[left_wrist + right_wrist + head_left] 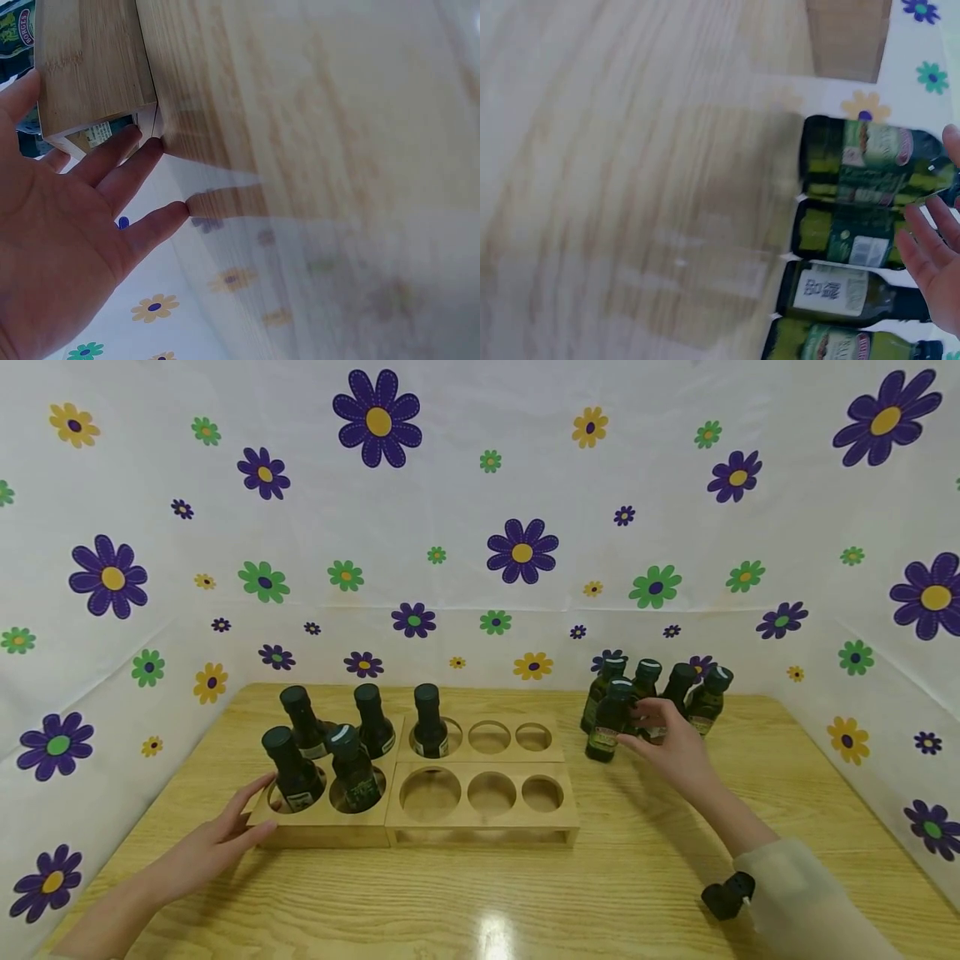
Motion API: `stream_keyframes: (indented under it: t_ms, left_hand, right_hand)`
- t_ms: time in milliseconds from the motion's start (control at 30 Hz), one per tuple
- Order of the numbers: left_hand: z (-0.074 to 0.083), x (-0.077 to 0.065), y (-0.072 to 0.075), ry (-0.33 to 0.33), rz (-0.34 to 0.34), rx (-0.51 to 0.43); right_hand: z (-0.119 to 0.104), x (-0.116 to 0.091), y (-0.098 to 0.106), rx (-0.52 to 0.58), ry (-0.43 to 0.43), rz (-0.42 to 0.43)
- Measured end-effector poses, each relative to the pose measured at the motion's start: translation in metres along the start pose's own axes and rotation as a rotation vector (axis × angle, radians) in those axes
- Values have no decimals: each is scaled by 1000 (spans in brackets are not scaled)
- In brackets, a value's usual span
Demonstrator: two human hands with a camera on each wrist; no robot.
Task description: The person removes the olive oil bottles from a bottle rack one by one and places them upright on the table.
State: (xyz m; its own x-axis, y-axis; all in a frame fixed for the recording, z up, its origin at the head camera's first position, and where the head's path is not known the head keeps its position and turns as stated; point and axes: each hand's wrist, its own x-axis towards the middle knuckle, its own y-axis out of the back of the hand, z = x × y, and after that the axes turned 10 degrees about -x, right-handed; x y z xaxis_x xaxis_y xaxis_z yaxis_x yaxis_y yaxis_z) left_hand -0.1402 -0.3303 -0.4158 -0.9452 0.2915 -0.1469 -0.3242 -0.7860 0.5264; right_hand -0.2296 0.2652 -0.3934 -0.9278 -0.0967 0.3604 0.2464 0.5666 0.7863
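Observation:
My left hand point(198, 853) rests at the left end of a wooden bottle rack point(330, 837), fingers extended, thumb by its front corner. In the left wrist view, spread fingers point(124, 172) reach along the rack's end. Several dark green glass bottles point(288, 768) stand in that rack's round holes. On the right, my right hand point(675, 756) reaches to the foremost bottle point(604, 735) of a standing group, thumb and fingers near its upper part. The right wrist view shows labelled bottles in a row, the fingers point(922, 251) spread around the nearest one's neck.
A second wooden rack point(487, 837) adjoins the first; one bottle point(430, 727) stands in its back left hole. More bottles point(707, 702) stand close together at the back right. A flowered cloth point(450, 510) hangs behind and beside the wooden table point(420, 902).

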Motion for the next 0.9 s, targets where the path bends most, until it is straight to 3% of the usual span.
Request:
stream_keyframes:
  t_ms: [300, 733, 900]
  left_hand:
    - [3, 0, 1, 15, 5, 2]
    - [2, 0, -1, 33, -5, -12]
    - [2, -1, 0, 25, 0, -10]
  right_hand:
    - [-35, 0, -2, 118, 98, -29]
    - [-98, 26, -38, 248, 276, -163]
    - [-113, 39, -53, 320, 264, -243]
